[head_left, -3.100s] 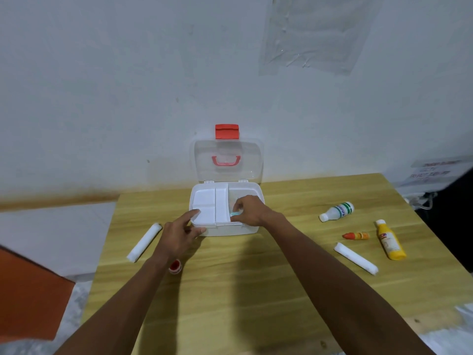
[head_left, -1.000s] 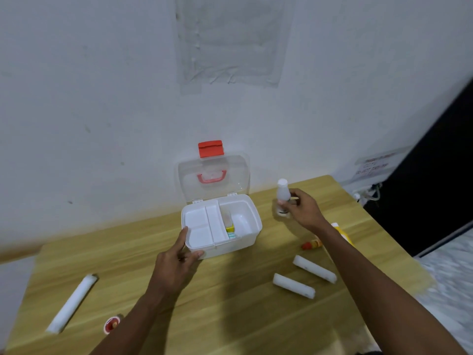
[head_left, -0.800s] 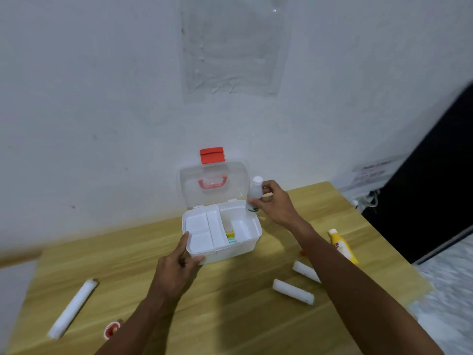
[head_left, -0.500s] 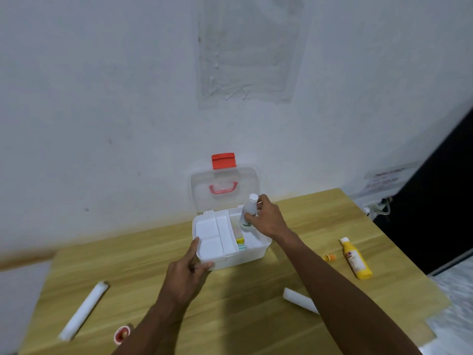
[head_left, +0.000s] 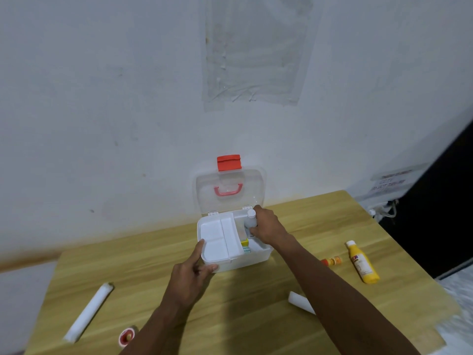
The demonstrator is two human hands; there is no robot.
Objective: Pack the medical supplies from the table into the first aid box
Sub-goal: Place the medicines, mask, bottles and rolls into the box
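The white first aid box (head_left: 252, 262) stands open on the wooden table (head_left: 243, 303), its clear lid (head_left: 227, 185) with a red latch leaning back against the wall. My right hand (head_left: 266, 228) grips a small white bottle (head_left: 250, 221) upright, inside the box's right compartment. A small yellow packet (head_left: 244, 243) lies in the box beside it. My left hand (head_left: 190, 274) holds the box's front left corner, thumb on the rim of the white inner tray (head_left: 217, 239).
On the table lie a white gauze roll (head_left: 88, 312) at the left, a small red-and-white tape roll (head_left: 126, 335) near the front edge, another white roll (head_left: 299, 302) half hidden by my right arm, a small orange tube (head_left: 332, 261) and a yellow bottle (head_left: 362, 262).
My right hand carried the white bottle from the right side of the table over the box and lowered it into the right compartment. My left hand stayed on the box's front corner.
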